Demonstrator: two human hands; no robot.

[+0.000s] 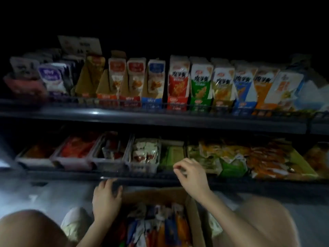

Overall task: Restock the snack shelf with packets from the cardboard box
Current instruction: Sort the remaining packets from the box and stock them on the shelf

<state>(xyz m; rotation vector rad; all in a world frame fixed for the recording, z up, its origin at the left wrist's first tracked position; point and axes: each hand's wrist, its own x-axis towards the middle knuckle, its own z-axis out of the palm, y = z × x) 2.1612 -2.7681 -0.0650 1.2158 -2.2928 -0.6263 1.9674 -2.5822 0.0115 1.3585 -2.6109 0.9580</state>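
While right hand hovers at shelf, cardboard box below

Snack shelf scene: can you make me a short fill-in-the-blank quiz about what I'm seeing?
1. The right hand reaches to the ____ shelf.
2. The tall cartons stand on the ____ shelf.
3. The loose packets lie in a box made of ____.
Missing words: lower; upper; cardboard.

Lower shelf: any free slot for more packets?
Only the green bin, between the white-packet tray and the packet heap, looks near empty; the right hand is at its front. Left trays and upper shelf are packed.
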